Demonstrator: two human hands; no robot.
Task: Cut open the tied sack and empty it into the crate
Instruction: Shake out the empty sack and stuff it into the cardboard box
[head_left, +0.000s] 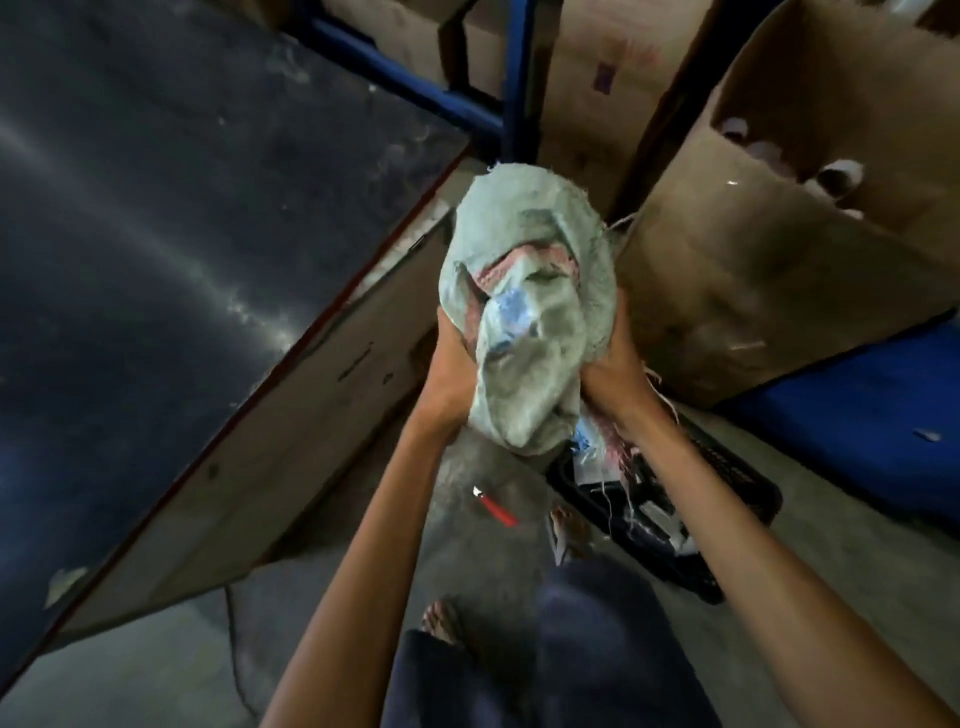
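The sack (524, 312) is held upturned between both hands, above the near-right black crate (722, 499), seemingly so that its contents drop from the open mouth. The left hand (452, 358) and the right hand (613, 364) are pressed against its sides, fingers clamped on the cloth. The sack is of pale woven plastic, limp and creased, with frayed threads trailing into the latticed crate. A red-handled cutter (493, 506) lies on the concrete floor, judged already used.
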